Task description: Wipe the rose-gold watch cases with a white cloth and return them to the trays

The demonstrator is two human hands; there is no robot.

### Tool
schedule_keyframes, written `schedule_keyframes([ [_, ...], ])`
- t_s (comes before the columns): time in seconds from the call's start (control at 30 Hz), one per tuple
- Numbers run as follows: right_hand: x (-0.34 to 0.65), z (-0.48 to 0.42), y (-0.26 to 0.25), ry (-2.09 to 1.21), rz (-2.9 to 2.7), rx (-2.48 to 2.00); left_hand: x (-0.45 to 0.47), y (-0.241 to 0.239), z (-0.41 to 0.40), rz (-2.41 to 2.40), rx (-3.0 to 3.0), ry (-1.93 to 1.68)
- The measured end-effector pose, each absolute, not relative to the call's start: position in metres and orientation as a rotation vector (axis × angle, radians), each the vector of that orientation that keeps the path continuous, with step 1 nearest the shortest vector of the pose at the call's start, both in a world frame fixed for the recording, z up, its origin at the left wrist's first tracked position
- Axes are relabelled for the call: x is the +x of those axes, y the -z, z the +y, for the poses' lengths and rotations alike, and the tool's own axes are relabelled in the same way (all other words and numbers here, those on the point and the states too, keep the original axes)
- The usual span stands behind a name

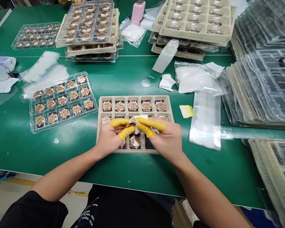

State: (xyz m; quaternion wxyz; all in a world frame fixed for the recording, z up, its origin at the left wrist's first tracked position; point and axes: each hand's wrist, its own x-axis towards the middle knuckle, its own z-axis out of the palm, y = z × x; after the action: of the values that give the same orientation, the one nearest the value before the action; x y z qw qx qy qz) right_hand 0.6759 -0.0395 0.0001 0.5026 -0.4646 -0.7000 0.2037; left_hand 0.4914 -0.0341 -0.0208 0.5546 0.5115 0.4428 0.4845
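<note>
Yellow finger cots cover the fingertips of both hands. My left hand [111, 134] pinches a rose-gold watch case [132, 123] by its edge, above a beige tray [135, 98]. Against the case, my right hand [165, 134] presses a folded white cloth [142, 119] between thumb and forefinger. Under the hands, the tray holds rows of rose-gold watch cases [132, 105], backs facing up in the far row. One dark compartment [149, 143] in its near row has no case in it. My hands and the cloth hide part of the middle row.
A clear tray of watch cases [64, 113] lies at left. Stacked trays [90, 23] stand behind, others [197, 22] at back right. A white bottle [165, 56], bagged wipes [194, 77] and a yellow-and-white pad [186, 111] lie right. Empty tray piles [258, 91] fill the right edge.
</note>
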Motion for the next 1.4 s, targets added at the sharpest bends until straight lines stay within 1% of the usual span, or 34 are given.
schedule_keyframes([
  [0.23, 0.671, -0.042, 0.016, -0.263, -1.793, -1.099, 0.483, 0.018, -0.038, 1.117, 1.741, -1.157],
  [0.3, 0.673, -0.040, 0.018, -0.154, -1.827, -1.112, 0.485, 0.018, -0.039, 1.136, 1.675, -1.119],
  [0.4, 0.683, -0.032, 0.015, -0.079, -1.700, -1.251, 0.490, 0.015, -0.039, 1.106, 1.195, -0.956],
  [0.5, 0.698, -0.023, 0.011, -0.258, -1.350, -1.371, 0.493, 0.008, -0.035, 1.051, 0.777, -0.849],
  [0.57, 0.707, -0.019, 0.010, -0.385, -1.200, -1.377, 0.493, 0.003, -0.032, 1.041, 0.663, -0.844],
  [0.67, 0.710, -0.017, 0.013, -0.538, -1.118, -1.333, 0.492, 0.000, -0.031, 1.020, 0.617, -0.844],
  [0.83, 0.695, -0.026, 0.014, -0.741, -1.216, -1.273, 0.491, 0.002, -0.030, 1.023, 0.563, -0.843],
  [1.13, 0.684, -0.032, 0.013, -0.923, -1.310, -1.291, 0.488, -0.001, -0.027, 0.982, 0.571, -0.837],
  [1.4, 0.674, -0.036, 0.012, -1.054, -1.287, -1.235, 0.490, -0.002, -0.029, 0.970, 0.595, -0.854],
])
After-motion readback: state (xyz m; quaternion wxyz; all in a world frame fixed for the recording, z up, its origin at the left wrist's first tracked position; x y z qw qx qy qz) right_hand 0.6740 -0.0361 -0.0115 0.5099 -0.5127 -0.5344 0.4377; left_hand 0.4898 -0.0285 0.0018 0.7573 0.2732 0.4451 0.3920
